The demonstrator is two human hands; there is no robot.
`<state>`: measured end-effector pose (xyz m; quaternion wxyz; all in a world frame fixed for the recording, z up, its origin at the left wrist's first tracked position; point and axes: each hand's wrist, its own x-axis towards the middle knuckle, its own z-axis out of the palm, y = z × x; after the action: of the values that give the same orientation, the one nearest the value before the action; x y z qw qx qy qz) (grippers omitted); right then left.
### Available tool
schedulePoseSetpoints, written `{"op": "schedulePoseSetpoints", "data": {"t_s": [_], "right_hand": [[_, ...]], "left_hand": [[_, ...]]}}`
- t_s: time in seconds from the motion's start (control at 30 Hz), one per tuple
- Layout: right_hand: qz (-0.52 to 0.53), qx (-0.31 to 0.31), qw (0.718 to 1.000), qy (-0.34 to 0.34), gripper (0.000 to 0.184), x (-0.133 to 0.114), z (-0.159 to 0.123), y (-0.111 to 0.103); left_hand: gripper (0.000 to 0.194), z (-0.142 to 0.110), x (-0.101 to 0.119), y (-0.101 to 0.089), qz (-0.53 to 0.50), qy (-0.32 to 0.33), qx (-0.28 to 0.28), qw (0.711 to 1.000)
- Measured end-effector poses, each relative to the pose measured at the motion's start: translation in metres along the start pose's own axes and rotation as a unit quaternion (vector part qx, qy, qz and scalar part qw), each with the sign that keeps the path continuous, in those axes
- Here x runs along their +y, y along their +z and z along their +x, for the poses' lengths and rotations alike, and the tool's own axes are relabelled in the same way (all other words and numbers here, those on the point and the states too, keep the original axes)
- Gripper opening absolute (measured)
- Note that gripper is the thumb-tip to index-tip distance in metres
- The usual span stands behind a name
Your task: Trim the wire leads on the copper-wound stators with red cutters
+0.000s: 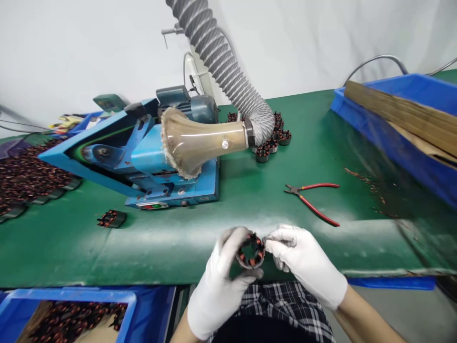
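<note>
My left hand (228, 281), in a white glove, is wrapped round a motor stator (251, 251), a dark ring with copper windings inside. The ring's open end faces up toward me, over the front edge of the bench. My right hand (296, 255), also gloved in white, has thumb and forefinger pinched together at the stator's right rim. Whatever those fingertips grip is too small to make out. Beyond my right hand lie red-handled cutting pliers (314, 200), their handles spread. A single stator (112, 218) rests on the bench to the left.
A blue belt machine (171, 186) stands behind, with a funnel hood (203, 140) and grey hose (221, 62). Stators (269, 145) cluster beside it; many more (32, 171) fill the left. Blue bins stand right (414, 95) and lower left (132, 297). Copper scraps (364, 180) lie right.
</note>
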<state>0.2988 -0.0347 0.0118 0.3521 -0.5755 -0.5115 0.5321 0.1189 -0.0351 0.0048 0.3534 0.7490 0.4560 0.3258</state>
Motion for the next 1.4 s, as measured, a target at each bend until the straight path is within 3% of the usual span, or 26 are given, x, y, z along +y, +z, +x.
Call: {"op": "schedulePoseSetpoints", "data": {"t_s": [0.07, 0.13, 0.27, 0.37, 0.47, 0.53, 0.6, 0.7, 0.77, 0.87, 0.93, 1.03, 1.1, 1.17, 1.3, 1.37, 1.4], "right_hand": [[0.096, -0.035, 0.993, 0.054, 0.02, -0.001, -0.002, 0.001], [0.136, -0.039, 0.987, 0.074, 0.013, 0.001, -0.002, 0.002], [0.046, 0.005, 0.999, 0.006, 0.01, 0.006, -0.001, 0.003], [-0.022, -0.001, 0.999, -0.027, 0.016, 0.008, 0.001, 0.003], [0.041, -0.035, 0.998, 0.028, 0.016, 0.007, 0.003, 0.004], [0.058, -0.034, 0.997, 0.043, 0.017, 0.008, 0.005, 0.006], [-0.004, 0.003, 1.0, -0.002, 0.018, 0.01, 0.005, 0.009], [-0.124, 0.066, 0.987, -0.072, 0.021, 0.016, 0.008, 0.013], [-0.133, 0.012, 0.99, -0.039, 0.024, 0.021, 0.014, 0.014], [-0.122, -0.114, 0.986, 0.019, 0.029, 0.027, 0.028, 0.013], [-0.155, -0.145, 0.977, 0.008, 0.03, 0.028, 0.04, 0.01], [-0.233, -0.168, 0.957, -0.036, 0.021, 0.024, 0.054, 0.004], [-0.286, -0.179, 0.939, -0.072, 0.015, 0.018, 0.059, -0.003], [-0.35, -0.2, 0.909, -0.107, 0.02, 0.011, 0.061, -0.015], [-0.494, -0.249, 0.811, -0.191, 0.031, 0.009, 0.064, -0.065], [-0.507, -0.193, 0.814, -0.205, 0.032, 0.017, 0.066, -0.095], [-0.522, -0.126, 0.82, -0.197, 0.031, 0.023, 0.067, -0.107]], "left_hand": [[0.065, -0.001, -0.002, 0.001, 0.067, -0.009, 0.016, 0.998], [0.061, 0.002, -0.003, 0.0, 0.062, -0.026, -0.019, 0.998], [0.041, 0.008, 0.0, -0.005, -0.056, -0.035, -0.076, 0.995], [0.025, 0.005, 0.0, -0.003, -0.058, -0.007, -0.03, 0.998], [0.044, 0.0, -0.004, 0.0, 0.017, -0.009, 0.031, 0.999], [0.052, 0.0, -0.008, 0.001, 0.027, -0.018, 0.0, 0.999], [0.048, 0.003, -0.012, 0.001, -0.033, -0.029, -0.066, 0.997], [0.029, 0.006, -0.02, 0.005, -0.103, 0.003, -0.098, 0.99], [0.027, 0.006, -0.028, 0.01, -0.037, 0.043, -0.055, 0.997], [0.046, 0.005, -0.043, 0.019, 0.124, 0.091, 0.026, 0.988], [0.047, 0.009, -0.052, 0.022, 0.168, 0.09, 0.025, 0.981], [0.048, 0.02, -0.059, 0.019, 0.172, 0.034, -0.034, 0.984], [0.053, 0.026, -0.06, 0.014, 0.182, 0.01, -0.068, 0.981], [0.055, 0.03, -0.061, 0.01, 0.188, 0.009, -0.091, 0.978], [0.055, 0.03, -0.059, 0.005, 0.18, 0.009, -0.106, 0.978], [0.057, 0.029, -0.054, 0.005, 0.17, 0.01, -0.106, 0.98], [0.058, 0.028, -0.049, 0.005, 0.165, 0.013, -0.102, 0.981]]}}
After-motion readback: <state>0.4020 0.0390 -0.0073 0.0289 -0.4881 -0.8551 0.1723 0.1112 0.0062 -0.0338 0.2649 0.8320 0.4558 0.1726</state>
